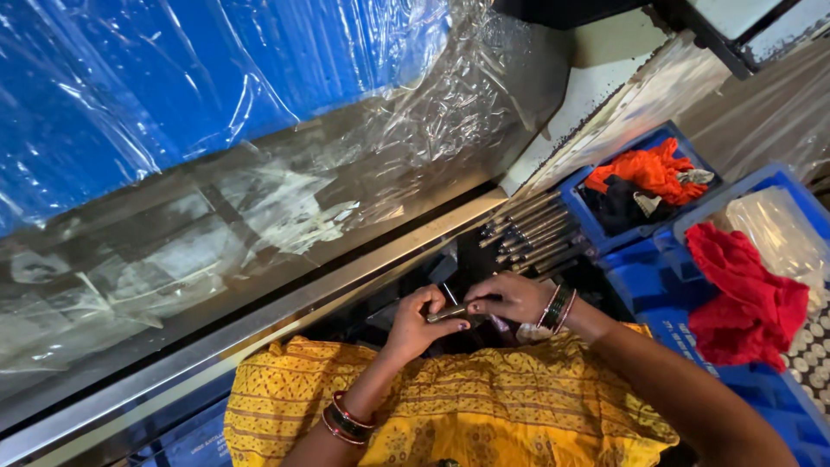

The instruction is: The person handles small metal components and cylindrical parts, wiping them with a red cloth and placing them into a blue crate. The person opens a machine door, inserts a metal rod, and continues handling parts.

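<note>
My left hand (418,323) and my right hand (513,297) meet over a dark work surface, just above my yellow patterned garment (450,406). Together they hold a small metal rod-like part (446,313); the left fingers pinch one end and the right fingers close on the other. Both wrists carry red and dark bangles. Just beyond the right hand lies a row of several long metal bolts (529,230) side by side.
A big blue panel wrapped in clear plastic film (216,130) fills the left, above a metal rail (285,311). At the right stand blue crates (657,277) holding orange cloth (650,170), red cloth (748,298), a clear bag and small round parts (814,355).
</note>
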Available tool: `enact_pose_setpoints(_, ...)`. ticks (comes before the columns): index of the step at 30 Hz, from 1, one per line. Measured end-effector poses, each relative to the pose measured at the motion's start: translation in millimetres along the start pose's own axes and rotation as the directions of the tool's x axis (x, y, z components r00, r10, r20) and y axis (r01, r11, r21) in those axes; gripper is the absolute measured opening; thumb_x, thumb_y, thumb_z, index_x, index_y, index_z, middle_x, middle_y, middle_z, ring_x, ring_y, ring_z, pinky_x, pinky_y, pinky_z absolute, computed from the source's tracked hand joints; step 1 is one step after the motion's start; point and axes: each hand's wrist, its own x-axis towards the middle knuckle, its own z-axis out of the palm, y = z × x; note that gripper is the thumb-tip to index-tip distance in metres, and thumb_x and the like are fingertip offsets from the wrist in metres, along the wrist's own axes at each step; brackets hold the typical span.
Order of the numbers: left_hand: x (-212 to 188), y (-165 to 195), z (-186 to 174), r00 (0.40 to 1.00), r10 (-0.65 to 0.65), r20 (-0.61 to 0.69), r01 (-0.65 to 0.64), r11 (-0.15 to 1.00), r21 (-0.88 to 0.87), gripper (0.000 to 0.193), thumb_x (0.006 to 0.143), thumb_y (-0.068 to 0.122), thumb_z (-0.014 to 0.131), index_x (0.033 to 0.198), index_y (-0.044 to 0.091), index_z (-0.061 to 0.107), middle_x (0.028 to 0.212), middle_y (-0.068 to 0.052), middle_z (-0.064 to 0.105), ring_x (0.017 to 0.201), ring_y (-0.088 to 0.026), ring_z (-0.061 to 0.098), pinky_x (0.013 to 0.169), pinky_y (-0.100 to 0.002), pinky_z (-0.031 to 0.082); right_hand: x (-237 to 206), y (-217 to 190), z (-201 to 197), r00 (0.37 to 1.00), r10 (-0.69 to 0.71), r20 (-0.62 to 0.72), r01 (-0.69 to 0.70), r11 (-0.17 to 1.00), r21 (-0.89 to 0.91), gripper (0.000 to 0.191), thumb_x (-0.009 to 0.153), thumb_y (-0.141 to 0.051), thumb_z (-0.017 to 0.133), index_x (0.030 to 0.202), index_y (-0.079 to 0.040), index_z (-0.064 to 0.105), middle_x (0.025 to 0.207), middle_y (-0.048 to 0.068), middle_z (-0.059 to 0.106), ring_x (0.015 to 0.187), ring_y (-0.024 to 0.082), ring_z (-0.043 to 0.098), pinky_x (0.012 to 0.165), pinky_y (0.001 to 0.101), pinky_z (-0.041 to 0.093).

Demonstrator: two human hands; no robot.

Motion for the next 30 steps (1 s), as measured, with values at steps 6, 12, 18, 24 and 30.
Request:
enact_pose_setpoints(6,0,-9,15,0.999,0.028,-0.02,-0.029,0.998,-0.061,0.054,0.074,0.012,0.093,0.076,0.008,0.039,0.074,0.0,0.039,0.069,-0.012,0.039,0.064,-0.029,0.038,-10,3,-23,0.992,0.102,0.075,-0.095,0.991,-0.093,0.026,0.097,-0.031,0.064,0.109,-0.01,0.075,0.09,0.013,0.078,0.081,0.028,0.076,0.072,0.0398,0.056)
enact_pose_setpoints(12,-4,-14,-7,0.994,0.023,-0.107,-0.034,0.994,-0.105,0.052,0.086,0.01,0.086,0.073,0.012,0.036,0.071,0.003,0.036,0.065,-0.01,0.035,0.06,-0.028,0.035,-55,36,-68,0.936,0.222,-0.274,-0.263,0.957,-0.12,0.023,0.092,-0.029,0.064,0.104,-0.014,0.076,0.088,0.007,0.08,0.078,0.025,0.078,0.072,0.0378,0.06)
enact_pose_setpoints(18,-14,-19,13,0.857,-0.49,0.158,0.48,0.65,-0.588,0.036,0.102,0.034,0.063,0.08,0.017,0.041,0.072,0.004,0.04,0.057,-0.006,0.036,0.051,-0.024,0.029,-77,65,-69,0.865,0.33,-0.378,-0.491,0.713,-0.5,0.024,0.08,-0.039,0.076,0.095,-0.02,0.08,0.087,0.01,0.077,0.082,0.032,0.073,0.074,0.0431,0.059)
enact_pose_setpoints(24,-13,-28,18,0.772,-0.597,0.219,0.569,0.493,-0.659,0.03,0.103,0.039,0.058,0.086,0.016,0.047,0.076,0.004,0.046,0.057,-0.005,0.04,0.049,-0.022,0.029,-74,66,-72,0.877,0.284,-0.388,-0.453,0.757,-0.47,0.022,0.076,-0.036,0.077,0.093,-0.022,0.081,0.087,0.006,0.078,0.081,0.03,0.074,0.072,0.0431,0.06)
enact_pose_setpoints(30,-12,-27,16,0.763,-0.614,0.201,0.577,0.507,-0.64,0.031,0.103,0.037,0.058,0.085,0.015,0.046,0.076,0.003,0.046,0.057,-0.005,0.039,0.049,-0.022,0.029,-57,75,-67,0.914,0.231,-0.334,-0.387,0.746,-0.542,0.019,0.075,-0.028,0.078,0.092,-0.022,0.081,0.09,0.007,0.077,0.086,0.031,0.072,0.076,0.0438,0.058)
